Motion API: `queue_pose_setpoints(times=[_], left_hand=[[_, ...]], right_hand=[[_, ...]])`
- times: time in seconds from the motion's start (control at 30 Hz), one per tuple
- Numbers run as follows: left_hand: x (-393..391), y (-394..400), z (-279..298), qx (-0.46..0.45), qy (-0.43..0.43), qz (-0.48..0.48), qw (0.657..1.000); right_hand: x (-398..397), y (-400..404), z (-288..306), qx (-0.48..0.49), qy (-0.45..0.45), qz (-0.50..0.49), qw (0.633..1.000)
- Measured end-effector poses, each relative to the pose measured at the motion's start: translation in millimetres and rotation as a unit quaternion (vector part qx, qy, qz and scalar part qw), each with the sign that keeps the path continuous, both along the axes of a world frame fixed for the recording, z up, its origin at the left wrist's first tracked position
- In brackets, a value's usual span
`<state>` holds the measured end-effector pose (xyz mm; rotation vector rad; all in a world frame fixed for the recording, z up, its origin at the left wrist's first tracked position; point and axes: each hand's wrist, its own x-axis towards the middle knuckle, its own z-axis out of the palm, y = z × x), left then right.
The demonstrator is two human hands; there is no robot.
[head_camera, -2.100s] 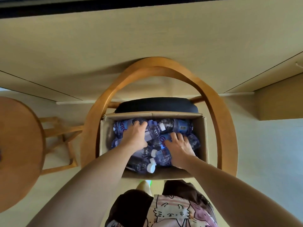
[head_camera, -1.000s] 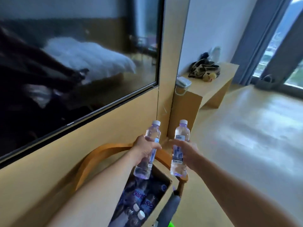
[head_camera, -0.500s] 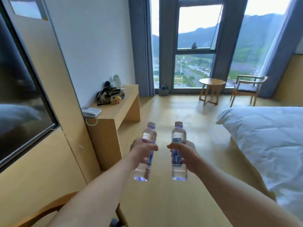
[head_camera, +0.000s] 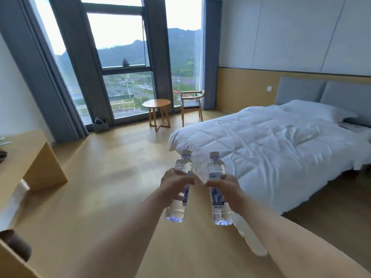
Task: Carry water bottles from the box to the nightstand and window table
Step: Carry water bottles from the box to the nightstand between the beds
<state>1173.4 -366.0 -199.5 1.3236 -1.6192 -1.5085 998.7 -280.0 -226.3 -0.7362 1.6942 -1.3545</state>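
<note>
You've got 2 bottles up in front of you, both upright, caps on top. Your left hand (head_camera: 174,184) is wrapped around the middle of the left bottle (head_camera: 179,187), fingers curled across its label, with the clear base hanging below your grip. Your right hand (head_camera: 224,187) does the same with the right bottle (head_camera: 218,189), thumb and fingers closed round the label band. The 2 bottles sit just beside each other, not touching, held out over the wooden floor (head_camera: 112,177).

Ahead of you, the round window table (head_camera: 156,103) stands by the glass on its crossed legs, well apart from the bottles. A wooden armchair (head_camera: 192,104) sits just to its right. The bed (head_camera: 271,141) with its white duvet fills your right side (its near corner shows right behind the bottles). A grey headboard (head_camera: 321,93) backs it against the wall. To your left, a low wooden bench (head_camera: 26,157) runs along the wall, and a small dark bag (head_camera: 100,125) sits on the floor at the foot of the window.
</note>
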Motion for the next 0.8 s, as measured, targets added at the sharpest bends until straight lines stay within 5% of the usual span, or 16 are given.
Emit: queue_pose_setpoints(times=[0.33,0.8], left_hand=[[-256.4,-3.4,-10.7,0.004,-0.014,-0.233,0.972],[-581.5,-30.8,-17.2,0.001,-0.024,-0.463,0.886]], right_hand=[[-205.3,60.8,-24.5,0.027,-0.020,-0.226,0.974],[-430.0,70.8,-15.8,0.061,0.004,-0.472,0.880]])
